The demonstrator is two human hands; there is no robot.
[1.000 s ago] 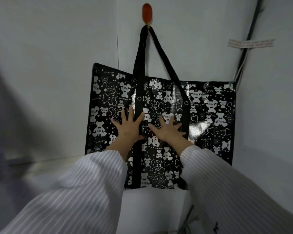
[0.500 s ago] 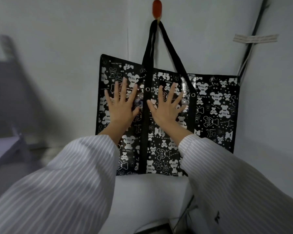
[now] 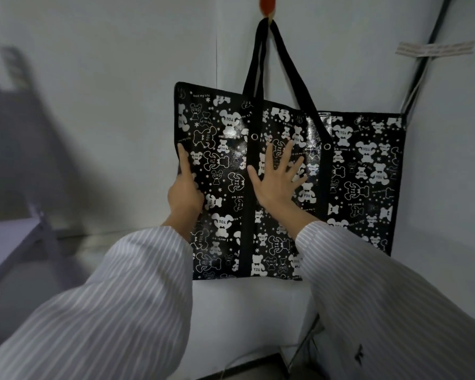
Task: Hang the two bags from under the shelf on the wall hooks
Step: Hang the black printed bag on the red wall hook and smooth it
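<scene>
The bag (image 3: 368, 174) is hung flat against the wall (image 3: 107, 78), with both straps (image 3: 295, 75) looped over the hook (image 3: 266, 3) above it. The right hand (image 3: 277, 185) is laid open on the bag's face, fingers spread. The left hand (image 3: 185, 190) is set at the bag's left edge with one finger stretched up along it. Whether its other fingers are curled round that edge cannot be told.

The chief risk is judged to lie at the hook. If the bag is pushed upward while being smoothed, the straps could be slackened and slipped off, and the bag dropped. A sideways tug at the left edge could drag the straps along the hook or swing the bag. How the hook is fixed cannot be made out, so a hard downward press is best avoided. Only one bag and one hook are seen, so half the task is judged undone.

Just right of the bag, a cable (image 3: 420, 75) runs down the corner, and the bag's top right corner could be snagged on it. A strip of tape (image 3: 435, 49) is stuck above and right of the bag. Well left of the bag stands a blurred grey frame (image 3: 8, 242). The bag's lower part is covered by striped sleeves (image 3: 121, 311). Nothing is seen between the hands and the bag.
</scene>
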